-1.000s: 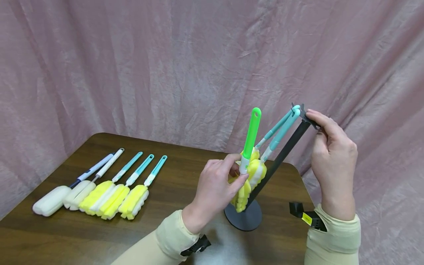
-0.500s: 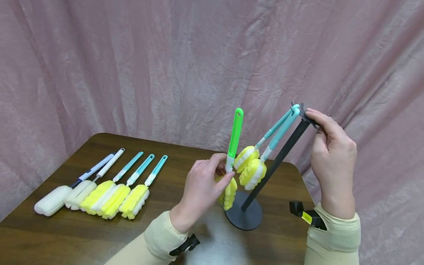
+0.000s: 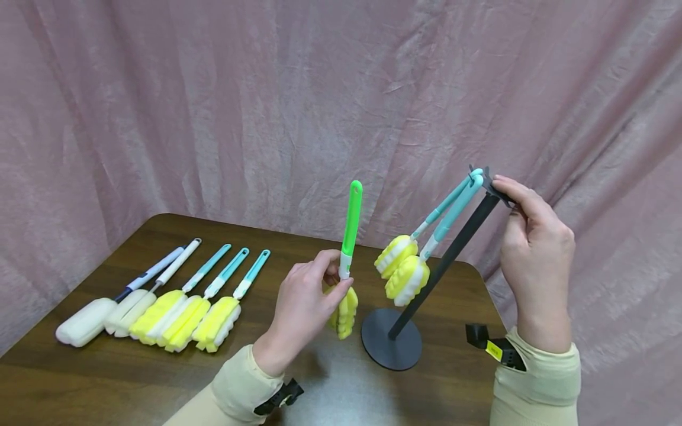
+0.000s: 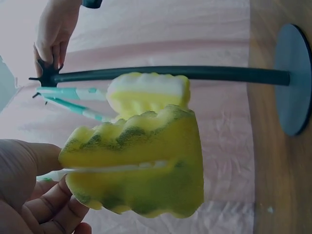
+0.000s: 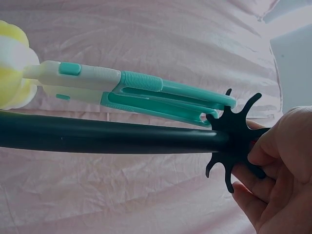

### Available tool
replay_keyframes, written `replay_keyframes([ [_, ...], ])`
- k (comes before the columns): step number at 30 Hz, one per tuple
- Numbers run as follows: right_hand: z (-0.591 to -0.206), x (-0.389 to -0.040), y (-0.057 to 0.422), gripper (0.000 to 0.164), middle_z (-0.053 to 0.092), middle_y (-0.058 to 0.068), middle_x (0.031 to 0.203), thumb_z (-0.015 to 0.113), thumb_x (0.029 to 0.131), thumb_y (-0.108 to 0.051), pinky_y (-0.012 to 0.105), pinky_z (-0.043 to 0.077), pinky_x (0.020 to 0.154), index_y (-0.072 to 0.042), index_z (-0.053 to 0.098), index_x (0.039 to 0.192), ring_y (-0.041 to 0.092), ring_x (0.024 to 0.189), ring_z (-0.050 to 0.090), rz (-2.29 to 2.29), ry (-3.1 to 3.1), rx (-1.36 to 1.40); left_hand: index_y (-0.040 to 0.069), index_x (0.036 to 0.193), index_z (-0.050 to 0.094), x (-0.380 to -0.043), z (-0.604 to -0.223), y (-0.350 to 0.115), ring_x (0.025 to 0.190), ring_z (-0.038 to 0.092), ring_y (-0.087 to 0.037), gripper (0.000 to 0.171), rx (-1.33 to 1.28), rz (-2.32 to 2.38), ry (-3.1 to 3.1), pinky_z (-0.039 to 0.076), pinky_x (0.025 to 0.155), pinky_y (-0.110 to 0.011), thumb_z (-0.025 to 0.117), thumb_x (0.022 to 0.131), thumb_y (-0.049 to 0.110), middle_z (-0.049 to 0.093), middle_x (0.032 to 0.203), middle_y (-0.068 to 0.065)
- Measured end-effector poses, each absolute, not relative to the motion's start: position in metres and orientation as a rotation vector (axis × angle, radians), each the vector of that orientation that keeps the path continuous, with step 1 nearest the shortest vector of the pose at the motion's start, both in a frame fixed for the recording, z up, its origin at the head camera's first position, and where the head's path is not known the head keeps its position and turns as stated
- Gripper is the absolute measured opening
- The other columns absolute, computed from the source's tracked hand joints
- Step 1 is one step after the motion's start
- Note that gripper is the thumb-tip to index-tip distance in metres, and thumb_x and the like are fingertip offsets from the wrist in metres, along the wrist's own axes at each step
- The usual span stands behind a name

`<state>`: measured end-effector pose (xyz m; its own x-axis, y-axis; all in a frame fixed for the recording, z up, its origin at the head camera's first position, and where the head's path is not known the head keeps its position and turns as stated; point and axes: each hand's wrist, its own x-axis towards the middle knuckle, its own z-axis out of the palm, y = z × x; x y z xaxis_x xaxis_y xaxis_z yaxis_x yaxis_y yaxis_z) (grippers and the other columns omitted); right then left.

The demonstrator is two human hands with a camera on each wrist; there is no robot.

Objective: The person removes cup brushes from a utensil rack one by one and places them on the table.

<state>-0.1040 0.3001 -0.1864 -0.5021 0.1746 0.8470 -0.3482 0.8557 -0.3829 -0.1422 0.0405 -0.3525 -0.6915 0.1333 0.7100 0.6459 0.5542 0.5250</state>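
Note:
My left hand [image 3: 306,296] pinches a green-handled sponge brush [image 3: 351,219] at its white neck, handle pointing up. Its yellow sponge head [image 4: 141,165] hangs below the fingers and fills the middle of the left wrist view. To the right stands a black rack [image 3: 453,254] with a round base and a ring of hooks [image 5: 234,124] on top. My right hand [image 3: 538,254] grips that hooked top between thumb and fingers. Two teal-handled sponge brushes [image 3: 453,216] hang from the hooks by their handle ends, their yellow and white heads beside the pole.
On the left of the brown table [image 3: 298,378] several brushes lie in a row: a blue-handled brush [image 3: 154,266], a white-handled brush [image 3: 178,263], and teal-handled brushes [image 3: 250,275] with yellow and white heads. A pink curtain [image 3: 319,106] hangs behind.
My left hand has moved left with the green-handled brush, away from the rack and the hanging brushes. My right hand has stayed on the rack's top.

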Motion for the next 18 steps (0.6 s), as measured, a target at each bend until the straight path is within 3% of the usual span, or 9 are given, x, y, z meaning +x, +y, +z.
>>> replay_keyframes([
  [8,-0.189,-0.107,0.304,0.047,0.069,-0.011,0.121,0.04,0.097,0.003,0.014,0.036,0.08,-0.018,0.073,0.122,-0.003,0.112,0.059,0.643,-2.002,0.13,0.021,0.116,0.061,-0.146,-0.362,0.026,0.073,0.059,-0.005,0.037,-0.568,-1.049,-2.246,0.043,0.079,-0.031,0.079,0.084,0.025,0.063,0.085,0.019],
  [18,-0.184,-0.103,0.297,0.046,0.07,-0.007,0.12,0.041,0.096,0.004,0.013,0.038,0.086,-0.016,0.074,0.12,-0.002,0.114,0.06,0.653,-1.988,0.129,0.024,0.115,0.061,-0.149,-0.366,0.008,0.072,0.057,-0.013,0.036,-0.491,-1.009,-2.339,0.041,0.062,-0.029,0.079,0.085,0.027,0.062,0.085,0.02],
])
